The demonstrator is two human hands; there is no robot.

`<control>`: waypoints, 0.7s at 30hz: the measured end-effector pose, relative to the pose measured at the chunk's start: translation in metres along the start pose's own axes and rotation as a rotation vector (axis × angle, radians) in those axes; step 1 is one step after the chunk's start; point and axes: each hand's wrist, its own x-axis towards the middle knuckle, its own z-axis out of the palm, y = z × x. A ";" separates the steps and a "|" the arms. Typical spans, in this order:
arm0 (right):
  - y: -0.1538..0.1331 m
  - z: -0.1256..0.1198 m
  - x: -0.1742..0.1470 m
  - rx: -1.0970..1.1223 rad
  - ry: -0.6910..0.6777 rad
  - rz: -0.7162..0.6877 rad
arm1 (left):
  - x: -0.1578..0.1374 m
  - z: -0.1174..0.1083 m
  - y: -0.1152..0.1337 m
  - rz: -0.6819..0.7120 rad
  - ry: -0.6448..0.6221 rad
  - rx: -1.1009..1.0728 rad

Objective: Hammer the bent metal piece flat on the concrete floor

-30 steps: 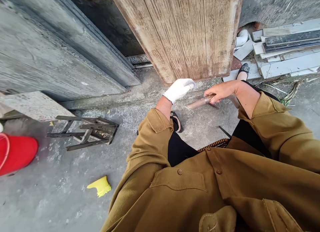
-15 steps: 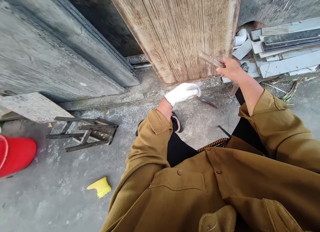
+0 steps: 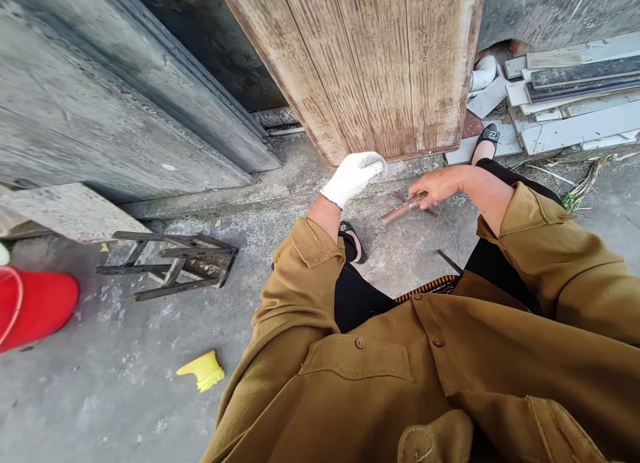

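Note:
My left hand (image 3: 354, 178), in a white knitted glove, is closed near the bottom edge of a weathered wooden panel (image 3: 385, 76). What its fingers hold is too small to make out; a faint thin strand shows beside the fingertips. To its right, my bare right hand (image 3: 440, 185) grips a brown, stick-like tool (image 3: 397, 211), its free end pointing left and down over the concrete floor. That tool is smeared by motion, so its exact kind is unclear. Behind the right fingers, a reddish-brown thing (image 3: 431, 210) on the floor is mostly hidden.
A small wooden stool (image 3: 175, 266) lies on the left, with a red bucket (image 3: 50, 310) beyond it. A yellow piece (image 3: 204, 371) rests on the floor. Boards (image 3: 575, 126) are stacked at the right by a white pipe (image 3: 484, 73). My shoes (image 3: 486, 142) flank the panel's foot.
My right hand has swung down and left with the stick-like tool, from in front of the panel to above the floor. My left hand has shifted slightly up and left, still closed.

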 end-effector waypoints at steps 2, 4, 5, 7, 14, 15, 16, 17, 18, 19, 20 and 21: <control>-0.005 0.003 0.000 0.080 -0.038 -0.093 | 0.002 -0.003 -0.001 -0.002 0.032 0.103; -0.006 0.002 -0.004 0.166 -0.023 -0.167 | 0.005 -0.006 -0.003 0.009 0.050 0.202; -0.006 0.001 -0.006 0.218 0.011 -0.195 | 0.007 -0.007 -0.006 0.013 0.054 0.246; -0.005 -0.003 -0.013 0.353 0.154 -0.220 | 0.009 -0.008 -0.011 0.008 0.048 0.305; 0.005 -0.016 -0.012 0.660 0.830 -0.007 | 0.001 0.018 0.004 0.005 -0.308 0.037; 0.008 -0.016 -0.009 0.617 0.830 0.048 | 0.000 0.022 0.009 -0.005 -0.339 -0.004; 0.011 -0.016 -0.006 0.564 0.815 0.102 | -0.001 0.025 0.012 -0.021 -0.365 -0.032; 0.013 -0.015 -0.003 0.507 0.799 0.151 | -0.002 0.027 0.015 -0.040 -0.383 -0.051; 0.015 -0.014 0.000 0.448 0.787 0.189 | -0.002 0.028 0.017 -0.058 -0.395 -0.066; 0.016 -0.013 0.002 0.387 0.781 0.219 | -0.002 0.029 0.018 -0.074 -0.398 -0.078; 0.016 -0.012 0.004 0.321 0.780 0.242 | -0.002 0.029 0.018 -0.085 -0.396 -0.087; 0.016 -0.011 0.005 0.249 0.779 0.259 | -0.003 0.029 0.018 -0.093 -0.394 -0.089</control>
